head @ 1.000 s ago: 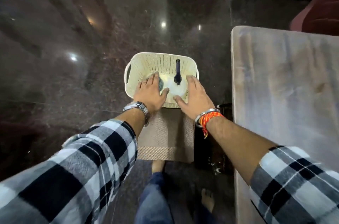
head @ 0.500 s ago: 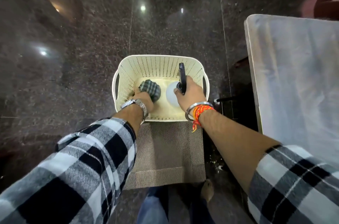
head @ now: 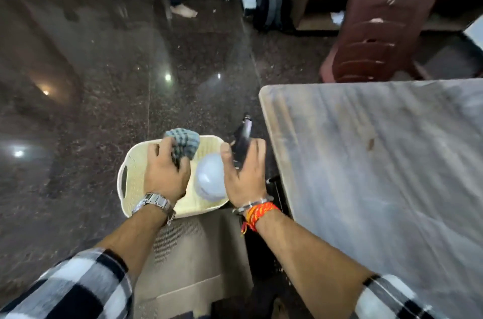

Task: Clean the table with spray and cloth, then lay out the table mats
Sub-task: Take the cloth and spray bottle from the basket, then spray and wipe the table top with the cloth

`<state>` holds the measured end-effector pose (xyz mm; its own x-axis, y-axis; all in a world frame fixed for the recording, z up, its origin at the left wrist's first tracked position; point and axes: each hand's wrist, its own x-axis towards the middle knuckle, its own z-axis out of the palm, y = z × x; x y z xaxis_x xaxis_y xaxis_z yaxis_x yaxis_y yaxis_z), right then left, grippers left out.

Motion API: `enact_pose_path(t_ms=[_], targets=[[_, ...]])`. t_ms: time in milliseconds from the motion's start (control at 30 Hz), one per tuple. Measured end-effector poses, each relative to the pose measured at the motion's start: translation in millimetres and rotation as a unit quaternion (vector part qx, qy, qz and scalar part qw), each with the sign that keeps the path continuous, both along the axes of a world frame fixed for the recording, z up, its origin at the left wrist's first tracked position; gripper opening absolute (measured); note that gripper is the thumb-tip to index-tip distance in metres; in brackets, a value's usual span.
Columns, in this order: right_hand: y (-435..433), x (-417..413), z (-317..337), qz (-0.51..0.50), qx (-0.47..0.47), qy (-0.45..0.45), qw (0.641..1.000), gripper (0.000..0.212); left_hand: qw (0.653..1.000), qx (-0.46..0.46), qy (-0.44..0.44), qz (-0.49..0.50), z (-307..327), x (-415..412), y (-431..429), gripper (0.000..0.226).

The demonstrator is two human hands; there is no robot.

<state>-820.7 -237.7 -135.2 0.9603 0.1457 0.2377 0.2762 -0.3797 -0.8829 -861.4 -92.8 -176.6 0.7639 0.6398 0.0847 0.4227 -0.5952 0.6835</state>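
Head view, looking down. The left hand (head: 167,175), a metal watch (head: 154,202) at its wrist, closes its fingers round a bunched checked cloth (head: 184,145), which is held over the far rim of a cream perforated basket (head: 128,188). The right hand (head: 244,175), with orange threads (head: 257,214) at the wrist, grips the black head of a spray bottle (head: 210,180). The bottle's white body lies over the basket's right half, and whether it touches the basket cannot be told. A beige woven table mat (head: 196,253) extends from under the basket's near edge toward the person. The grey streaked surface (head: 379,175) stands just to the right of both hands, with neither cloth nor bottle on it. Beyond lie a dark polished floor (head: 78,83), a brown plastic chair (head: 373,39) at the far edge of the surface, a dark backpack (head: 271,5), and another person's bare foot (head: 184,11).
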Motion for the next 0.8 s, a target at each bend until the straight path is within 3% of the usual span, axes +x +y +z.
enact_pose_path(t_ms=[67, 133, 233, 400, 533, 700, 800], targets=[[-25, 0, 32, -0.025, 0.094, 0.03, 0.995, 0.046, 0.999, -0.008, -0.033, -0.018, 20, 12, -21, 0.054], [-54, 5, 61, -0.023, 0.129, 0.078, 0.988, 0.057, 0.998, -0.033, -0.047, -0.02, 37, 26, -46, 0.061], [-107, 29, 91, -0.048, 0.132, 0.111, 0.984, 0.038, 0.998, -0.041, -0.051, -0.025, 59, 49, -90, 0.052], [-176, 65, 113, -0.088, -0.017, 0.168, 0.982, 0.013, 0.996, -0.051, 0.003, -0.071, 84, 71, -164, 0.056], [-215, 89, 122, -0.06, -0.129, 0.188, 0.972, 0.017, 0.989, -0.068, 0.037, -0.13, 107, 83, -211, 0.062], [-255, 109, 119, -0.052, -0.173, 0.249, 0.952, 0.032, 0.991, -0.038, 0.042, -0.125, 112, 87, -254, 0.03], [-262, 116, 113, -0.032, -0.191, 0.258, 0.946, 0.036, 0.99, -0.007, 0.052, -0.132, 109, 86, -265, 0.026]])
